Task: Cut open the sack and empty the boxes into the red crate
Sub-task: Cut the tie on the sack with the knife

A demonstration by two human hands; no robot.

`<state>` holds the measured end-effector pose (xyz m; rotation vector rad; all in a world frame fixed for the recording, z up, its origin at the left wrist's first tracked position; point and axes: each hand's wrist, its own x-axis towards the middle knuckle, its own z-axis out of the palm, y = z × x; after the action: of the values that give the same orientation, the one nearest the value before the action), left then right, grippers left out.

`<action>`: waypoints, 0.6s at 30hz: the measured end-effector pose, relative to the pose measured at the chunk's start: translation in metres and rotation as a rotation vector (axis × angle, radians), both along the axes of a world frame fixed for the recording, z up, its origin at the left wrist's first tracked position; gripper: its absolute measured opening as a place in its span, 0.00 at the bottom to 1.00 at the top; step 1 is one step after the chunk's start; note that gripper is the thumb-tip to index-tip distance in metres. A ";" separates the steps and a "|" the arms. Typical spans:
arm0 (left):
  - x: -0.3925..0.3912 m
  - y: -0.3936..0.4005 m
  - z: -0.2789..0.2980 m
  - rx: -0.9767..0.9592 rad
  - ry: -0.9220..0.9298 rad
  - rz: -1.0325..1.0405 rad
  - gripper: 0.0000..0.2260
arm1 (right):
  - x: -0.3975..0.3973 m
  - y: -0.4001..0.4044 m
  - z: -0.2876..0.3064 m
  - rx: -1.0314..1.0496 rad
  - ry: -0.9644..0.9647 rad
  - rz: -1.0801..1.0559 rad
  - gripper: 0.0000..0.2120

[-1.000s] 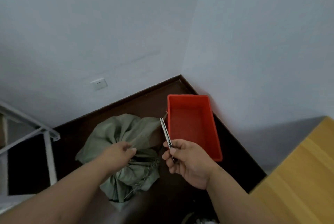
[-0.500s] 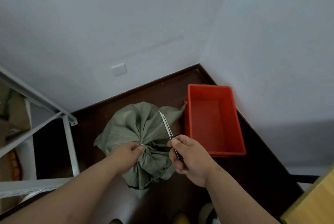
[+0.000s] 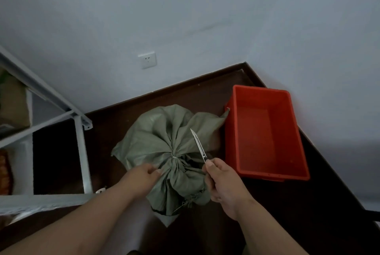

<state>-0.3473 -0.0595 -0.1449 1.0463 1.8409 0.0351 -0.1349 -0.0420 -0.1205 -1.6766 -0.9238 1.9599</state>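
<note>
A grey-green woven sack [image 3: 164, 133] stands on the dark floor, its neck bunched and bound with a pale tie [image 3: 175, 157]. My left hand [image 3: 144, 176] pinches the gathered cloth just left of the tie. My right hand [image 3: 223, 182] grips a slim utility knife [image 3: 198, 145], blade pointing up and away, just right of the neck and apart from the tie. The red crate [image 3: 265, 174] sits to the right of the sack, holding nothing. No boxes show; the sack hides its contents.
A white metal shelf frame [image 3: 81, 152] stands at the left, close to the sack. Two white walls meet in a corner behind the crate. A wall socket [image 3: 147, 60] is above the sack. A small white object [image 3: 100, 190] lies by the shelf leg.
The view has swung down and left, bringing the shelf frame in. My left hand has taken the sack's neck by the tie. The knife has come closer to the neck.
</note>
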 end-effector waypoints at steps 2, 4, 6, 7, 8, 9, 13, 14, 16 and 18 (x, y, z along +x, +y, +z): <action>0.002 -0.003 -0.033 0.028 0.018 0.024 0.12 | 0.002 0.003 -0.032 0.018 -0.015 0.019 0.11; 0.006 -0.007 -0.070 0.066 0.038 0.061 0.11 | 0.006 0.004 -0.067 0.028 -0.017 0.017 0.10; 0.010 -0.009 -0.108 0.105 0.065 0.116 0.13 | 0.009 0.005 -0.105 0.001 0.003 -0.021 0.09; 0.013 -0.010 -0.126 0.129 0.077 0.146 0.14 | 0.011 0.005 -0.124 -0.014 0.014 -0.049 0.08; 0.015 -0.010 -0.143 0.152 0.088 0.169 0.15 | 0.012 0.004 -0.142 -0.025 0.022 -0.078 0.08; 0.017 -0.009 -0.160 0.184 0.095 0.184 0.16 | 0.012 0.004 -0.159 -0.028 0.023 -0.102 0.07; 0.024 -0.001 -0.213 0.342 0.134 0.198 0.17 | 0.010 0.006 -0.218 0.004 -0.037 -0.158 0.08; 0.026 0.003 -0.224 0.382 0.154 0.190 0.18 | 0.008 0.008 -0.231 0.022 -0.057 -0.159 0.08; 0.030 0.011 -0.243 0.468 0.196 0.170 0.20 | 0.004 0.011 -0.254 0.072 -0.091 -0.141 0.10; 0.035 0.020 -0.258 0.563 0.240 0.162 0.22 | -0.002 0.014 -0.272 0.132 -0.096 -0.106 0.10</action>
<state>-0.3124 -0.0396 -0.4027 1.3202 2.1945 0.5747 -0.1367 -0.0283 -0.3922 -1.7196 -0.9560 1.7253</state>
